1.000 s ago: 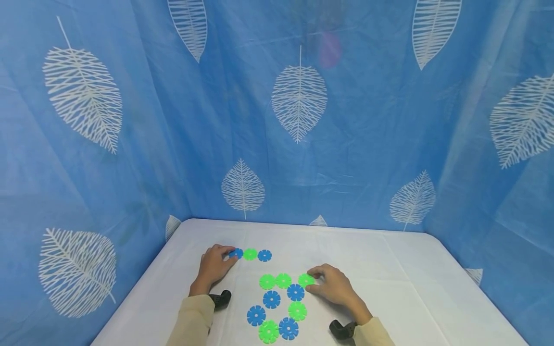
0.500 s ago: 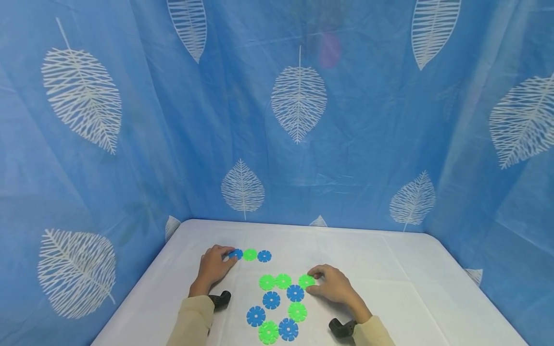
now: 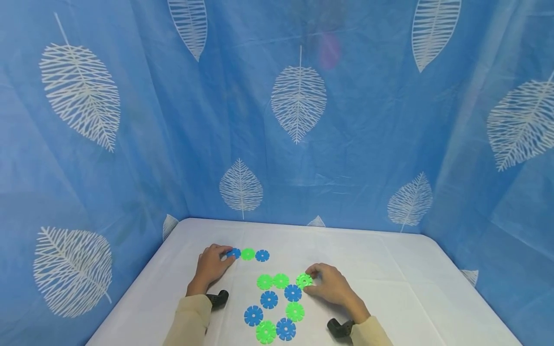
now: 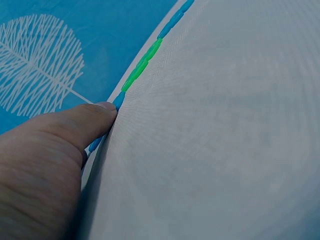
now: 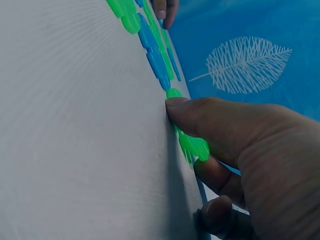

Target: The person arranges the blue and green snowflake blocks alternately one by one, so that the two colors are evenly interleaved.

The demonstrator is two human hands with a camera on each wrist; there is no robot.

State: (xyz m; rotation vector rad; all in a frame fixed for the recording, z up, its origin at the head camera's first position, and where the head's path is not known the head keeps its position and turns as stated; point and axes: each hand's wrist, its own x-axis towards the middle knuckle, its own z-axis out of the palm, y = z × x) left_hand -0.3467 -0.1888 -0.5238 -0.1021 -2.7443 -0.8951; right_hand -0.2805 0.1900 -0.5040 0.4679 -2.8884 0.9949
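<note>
My left hand (image 3: 211,265) rests at the left end of a short row and pinches a blue notched plastic disc (image 3: 234,253) between thumb and fingers. Beside it lie a green notched disc (image 3: 248,254) and another blue disc (image 3: 262,255). To the right, my right hand (image 3: 331,284) holds a green notched disc (image 3: 304,280) by its edges, thumb on the near side. In the right wrist view this green disc (image 5: 189,142) looks slightly tilted, its far part behind the thumb. A blue disc (image 3: 293,292) lies just left of the right thumb.
More blue and green discs lie flat toward the front, among them a green disc (image 3: 266,332) and a blue disc (image 3: 253,315). A white cloth covers the table (image 3: 411,288). Blue leaf-printed curtains (image 3: 346,144) stand behind and at both sides.
The green disc in my right hand looks slightly tilted now, where it lay flat before. The left hand keeps its place on the blue disc. The head view has shifted slightly.
</note>
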